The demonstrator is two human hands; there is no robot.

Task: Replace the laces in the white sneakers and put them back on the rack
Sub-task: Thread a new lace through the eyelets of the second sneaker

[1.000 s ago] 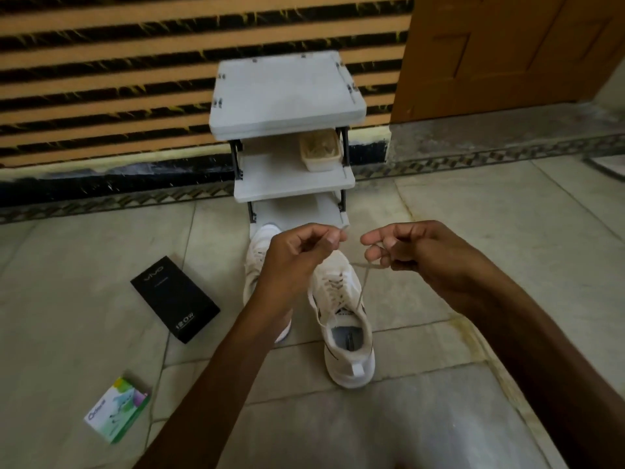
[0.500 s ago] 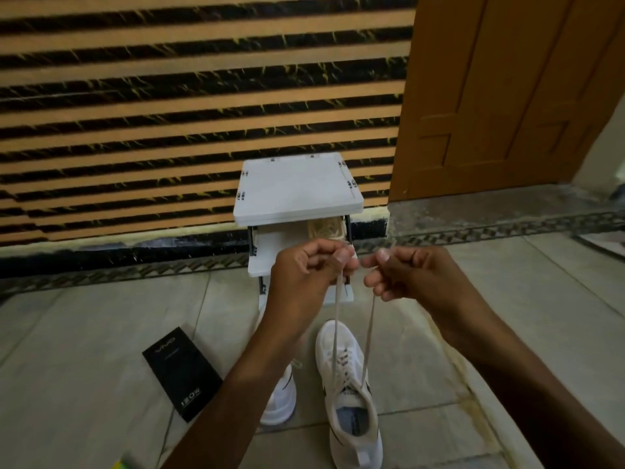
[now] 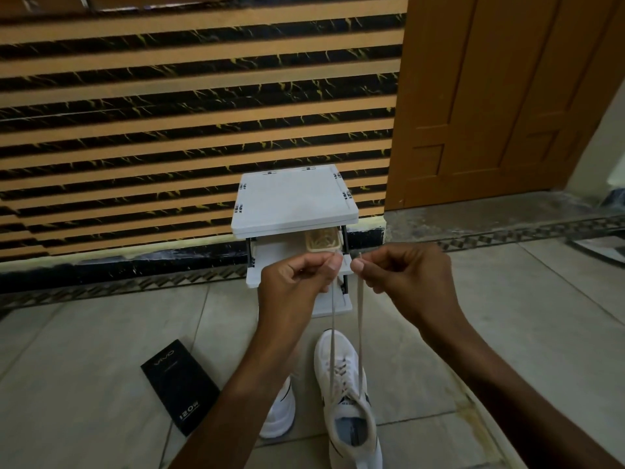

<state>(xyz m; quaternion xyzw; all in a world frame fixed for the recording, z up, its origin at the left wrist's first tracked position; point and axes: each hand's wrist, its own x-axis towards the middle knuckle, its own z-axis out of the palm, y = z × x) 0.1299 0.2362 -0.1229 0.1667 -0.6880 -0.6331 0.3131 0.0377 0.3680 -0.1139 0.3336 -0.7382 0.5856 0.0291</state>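
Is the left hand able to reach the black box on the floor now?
Probably not yet: the left hand pinches a lace end, though the way to the black box looks free.

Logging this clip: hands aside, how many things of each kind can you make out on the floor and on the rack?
White sneakers: 2
Lace: 1
Rack: 1
Black box: 1
Beige basket: 1
Total: 6
The unclear shapes at the right edge are not counted.
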